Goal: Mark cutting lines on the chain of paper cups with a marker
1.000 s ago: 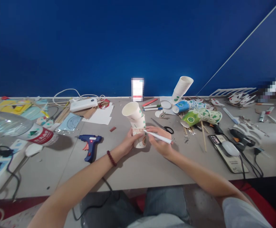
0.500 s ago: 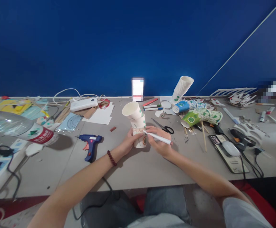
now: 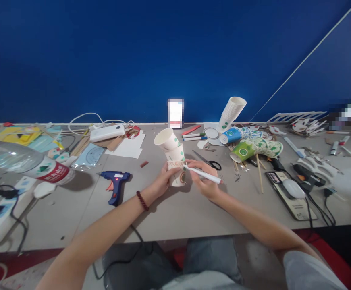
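A short stack of white paper cups (image 3: 175,159) with green and orange marks stands on the grey table (image 3: 169,213) in front of me, its top cup tilted to the left. My left hand (image 3: 162,180) grips the bottom cup from the left; a dark red bead bracelet is on that wrist. My right hand (image 3: 204,181) holds a white marker pen (image 3: 202,174) in a writing grip. The pen's tip touches the bottom cup's right side near an orange pattern.
A blue glue gun (image 3: 115,183) lies left of the cups. Scissors (image 3: 208,161), more markers and lying decorated cups (image 3: 254,147) are at the right. A phone with a white mouse (image 3: 290,189) sits further right. A water bottle (image 3: 24,163) and power strips are far left.
The cup stack has tipped and turned slightly to the left in my left hand. The pen tip stays on the bottom cup, with my right hand shifted a little.
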Demonstrator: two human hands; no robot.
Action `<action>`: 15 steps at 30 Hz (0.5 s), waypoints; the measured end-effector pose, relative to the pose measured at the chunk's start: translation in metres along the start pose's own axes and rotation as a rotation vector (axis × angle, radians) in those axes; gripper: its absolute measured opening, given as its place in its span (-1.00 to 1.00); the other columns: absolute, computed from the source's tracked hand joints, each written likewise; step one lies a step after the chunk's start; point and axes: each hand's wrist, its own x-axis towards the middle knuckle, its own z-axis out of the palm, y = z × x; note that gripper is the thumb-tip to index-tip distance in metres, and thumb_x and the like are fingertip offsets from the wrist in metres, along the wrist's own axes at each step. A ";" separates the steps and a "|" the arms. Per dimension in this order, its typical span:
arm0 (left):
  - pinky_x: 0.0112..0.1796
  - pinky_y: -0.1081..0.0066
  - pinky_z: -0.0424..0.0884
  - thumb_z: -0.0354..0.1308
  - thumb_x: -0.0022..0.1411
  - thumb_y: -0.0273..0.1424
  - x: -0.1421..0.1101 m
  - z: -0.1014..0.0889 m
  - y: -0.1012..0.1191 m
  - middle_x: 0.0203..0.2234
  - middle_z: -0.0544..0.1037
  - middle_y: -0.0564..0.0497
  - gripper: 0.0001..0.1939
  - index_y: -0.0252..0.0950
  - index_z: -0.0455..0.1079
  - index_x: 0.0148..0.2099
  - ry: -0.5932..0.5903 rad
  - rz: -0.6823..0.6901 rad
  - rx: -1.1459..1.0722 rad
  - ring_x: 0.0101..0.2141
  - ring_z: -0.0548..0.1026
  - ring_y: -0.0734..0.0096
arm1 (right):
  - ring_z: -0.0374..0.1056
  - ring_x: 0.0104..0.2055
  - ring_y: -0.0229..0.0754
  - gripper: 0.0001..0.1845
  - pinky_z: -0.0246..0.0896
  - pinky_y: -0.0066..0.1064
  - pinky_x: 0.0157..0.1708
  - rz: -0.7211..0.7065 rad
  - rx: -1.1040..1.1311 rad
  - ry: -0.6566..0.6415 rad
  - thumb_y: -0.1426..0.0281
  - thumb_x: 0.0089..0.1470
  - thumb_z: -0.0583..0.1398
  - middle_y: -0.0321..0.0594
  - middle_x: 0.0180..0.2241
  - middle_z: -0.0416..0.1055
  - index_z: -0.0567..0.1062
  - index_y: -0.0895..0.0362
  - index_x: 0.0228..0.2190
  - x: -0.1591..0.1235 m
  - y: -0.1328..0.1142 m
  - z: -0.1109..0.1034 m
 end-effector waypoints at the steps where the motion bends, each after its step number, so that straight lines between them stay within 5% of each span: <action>1: -0.19 0.27 0.41 0.38 -0.03 -0.37 0.001 0.000 0.000 -0.16 0.57 -0.08 -0.49 -0.27 0.34 -0.01 0.002 0.000 -0.011 -0.18 0.53 0.22 | 0.58 -0.10 -0.02 -0.89 0.53 -0.17 -0.12 0.003 -0.006 0.001 0.41 0.15 0.17 -0.11 -0.24 0.63 0.49 0.06 -0.27 0.000 0.000 0.000; 15: -0.16 0.27 0.39 0.35 -0.01 -0.33 0.001 0.001 0.004 -0.15 0.57 -0.06 -0.53 -0.27 0.39 -0.03 -0.027 0.011 -0.030 -0.17 0.52 0.21 | 0.59 -0.13 -0.04 -0.89 0.52 -0.17 -0.10 -0.007 -0.048 0.043 0.43 0.15 0.18 -0.13 -0.24 0.63 0.52 0.06 -0.27 0.002 0.000 0.001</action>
